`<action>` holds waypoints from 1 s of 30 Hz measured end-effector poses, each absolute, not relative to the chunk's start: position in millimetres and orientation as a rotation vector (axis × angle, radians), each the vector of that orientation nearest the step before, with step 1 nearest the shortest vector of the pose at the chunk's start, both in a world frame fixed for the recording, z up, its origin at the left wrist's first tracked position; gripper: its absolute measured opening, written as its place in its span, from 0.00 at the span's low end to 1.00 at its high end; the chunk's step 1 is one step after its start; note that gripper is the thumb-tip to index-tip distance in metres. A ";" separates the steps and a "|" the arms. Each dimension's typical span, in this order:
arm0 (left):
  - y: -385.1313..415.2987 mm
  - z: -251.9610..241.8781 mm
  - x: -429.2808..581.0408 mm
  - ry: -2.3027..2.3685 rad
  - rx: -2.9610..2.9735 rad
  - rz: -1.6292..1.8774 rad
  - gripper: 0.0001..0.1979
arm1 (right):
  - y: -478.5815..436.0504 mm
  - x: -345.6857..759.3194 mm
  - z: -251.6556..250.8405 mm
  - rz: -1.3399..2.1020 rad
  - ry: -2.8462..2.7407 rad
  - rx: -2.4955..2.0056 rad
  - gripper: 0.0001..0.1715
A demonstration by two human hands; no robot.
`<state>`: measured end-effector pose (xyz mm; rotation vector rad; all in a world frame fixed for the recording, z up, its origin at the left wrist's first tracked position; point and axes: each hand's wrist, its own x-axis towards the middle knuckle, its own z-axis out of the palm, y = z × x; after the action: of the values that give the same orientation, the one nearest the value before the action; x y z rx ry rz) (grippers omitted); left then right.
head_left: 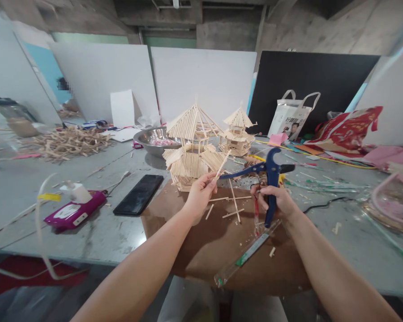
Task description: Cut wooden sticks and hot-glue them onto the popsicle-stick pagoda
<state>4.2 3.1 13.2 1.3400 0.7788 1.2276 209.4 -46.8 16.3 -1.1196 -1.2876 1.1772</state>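
My left hand [200,191] pinches a thin wooden stick [224,163], which slants up and to the right. My right hand [279,199] is wrapped round the handle of a blue pipe cutter [273,167], its other blue arm reaching left toward the stick. A small red object [256,212] shows below the right fingers; its kind is unclear. Just beyond my left hand stands a pavilion model [190,163] built from sticks, with part of its roof bare. Several loose sticks [234,201] lie on the brown board [201,241] beneath my hands.
A smaller stick pavilion [238,129] stands behind, beside a metal bowl [151,150]. Left are a black phone [139,195], a purple power strip [75,210] and a stick pile [74,142]. A clear plastic sleeve [248,255] lies in front; a white bag [287,118] stands back right.
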 end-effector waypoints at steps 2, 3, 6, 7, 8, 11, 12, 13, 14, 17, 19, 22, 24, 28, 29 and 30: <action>2.4 14.6 4.2 0.774 1.336 1.230 0.16 | -48.6 207.5 17.9 1.318 -1.276 -1.057 0.08; 1.8 15.3 4.2 0.763 1.324 1.223 0.17 | -49.3 207.2 19.0 1.369 -1.250 -1.031 0.07; 0.5 16.8 4.0 0.727 1.287 1.190 0.17 | -50.3 209.4 22.1 1.402 -1.207 -1.021 0.06; 0.5 16.8 3.7 0.715 1.280 1.182 0.17 | -50.3 210.5 22.5 1.401 -1.197 -1.016 0.06; 0.5 16.4 3.5 0.701 1.274 1.175 0.17 | -50.2 211.3 22.4 1.397 -1.188 -1.009 0.05; -0.4 13.3 4.3 0.634 1.271 1.128 0.16 | -48.9 208.4 18.1 1.346 -1.154 -1.006 0.04; -1.4 11.9 5.6 0.616 1.281 1.086 0.15 | -48.3 205.2 15.6 1.338 -1.141 -1.020 0.04; -2.7 10.5 7.2 0.606 1.297 1.033 0.15 | -47.5 200.9 12.8 1.344 -1.129 -1.031 0.07; -4.1 9.3 9.0 0.602 1.313 0.979 0.15 | -46.8 196.0 10.0 1.371 -1.118 -1.049 0.09; -7.0 9.1 11.9 0.601 1.318 0.905 0.16 | -45.2 183.6 4.4 1.513 -1.125 -1.020 0.22; -6.2 11.6 9.7 0.593 1.297 0.947 0.16 | -45.1 182.6 4.3 1.542 -1.154 -1.006 0.25; -2.1 15.6 3.6 0.629 1.321 1.072 0.15 | -46.8 192.5 8.8 1.519 -1.219 -0.990 0.25; 0.1 16.1 1.8 0.694 1.394 1.151 0.15 | -48.6 200.3 12.6 1.540 -1.254 -0.997 0.24; 1.1 13.6 4.9 0.766 1.524 1.212 0.14 | -52.1 203.2 17.5 1.561 -1.204 -1.012 0.21; 1.2 13.0 5.7 0.778 1.536 1.214 0.13 | -52.7 201.8 18.0 1.563 -1.183 -1.015 0.19; 1.4 12.4 6.3 0.793 1.541 1.218 0.13 | -53.1 200.5 18.2 1.559 -1.163 -1.008 0.17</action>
<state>6.3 1.4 12.4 1.5409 0.7929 1.2178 200.5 -53.1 18.2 -1.0077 -1.1627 1.5587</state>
